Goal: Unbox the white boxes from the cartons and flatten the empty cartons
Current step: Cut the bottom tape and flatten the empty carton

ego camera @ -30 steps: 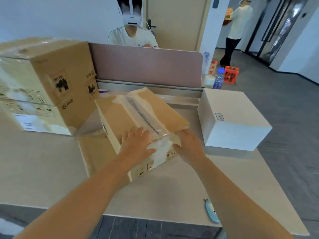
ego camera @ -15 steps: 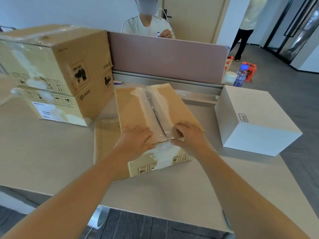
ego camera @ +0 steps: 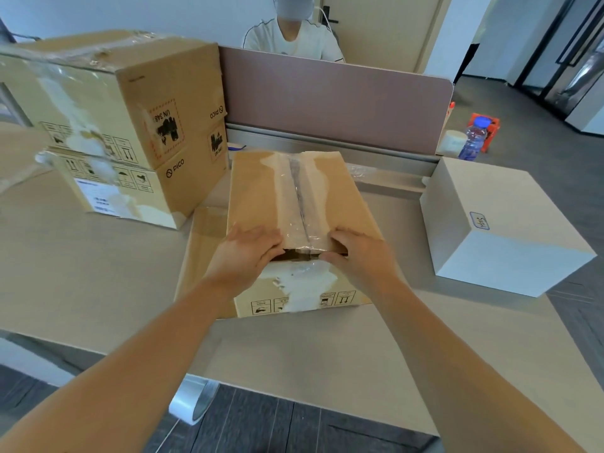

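A taped brown carton lies on the desk in front of me, its clear-taped seam running away from me. At the near end of the seam my left hand and my right hand sit on either side, fingertips curled into the top flaps' near edges. A dark gap shows under the flaps between the two hands. A white box stands on the desk to the right. Under the carton lies a flattened carton.
Two sealed cartons are stacked at the back left. A pink divider panel runs behind the desk, with a seated person beyond it. A water bottle and a tape roll stand at the divider's right end.
The flaps' near edge has lifted, opening a dark gap between my hands. My fingers have curled tighter into the flap edges, and the view has shifted closer.
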